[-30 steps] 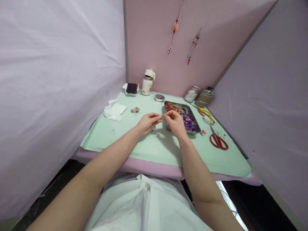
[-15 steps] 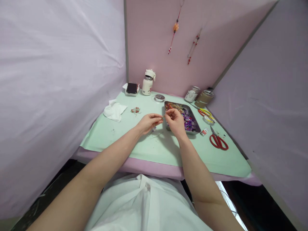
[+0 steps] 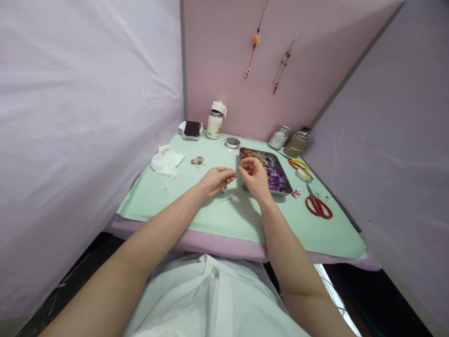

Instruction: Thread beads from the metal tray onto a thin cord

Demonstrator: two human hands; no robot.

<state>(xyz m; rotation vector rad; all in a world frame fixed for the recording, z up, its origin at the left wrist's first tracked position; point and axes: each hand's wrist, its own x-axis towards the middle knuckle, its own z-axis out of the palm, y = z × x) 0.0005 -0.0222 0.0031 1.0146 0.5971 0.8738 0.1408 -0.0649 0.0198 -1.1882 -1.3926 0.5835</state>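
Note:
My left hand is closed in a pinch at the middle of the green table, on something too small to make out. Its fingertips nearly meet those of my right hand, also pinched on something hidden. Below my left fingers a small purple beaded piece shows, with a thin cord trailing near the tabletop. The metal tray, holding purple beads and orange and gold strands, lies behind and right of my right hand, partly covered by it.
Red-handled scissors, a small red-and-white packet and yellow-handled scissors lie right. Jars and a white bottle stand at the back. A white cloth and red beads lie left.
Both hands have shifted very slightly to the left, still pinched close together. The other objects have not moved.

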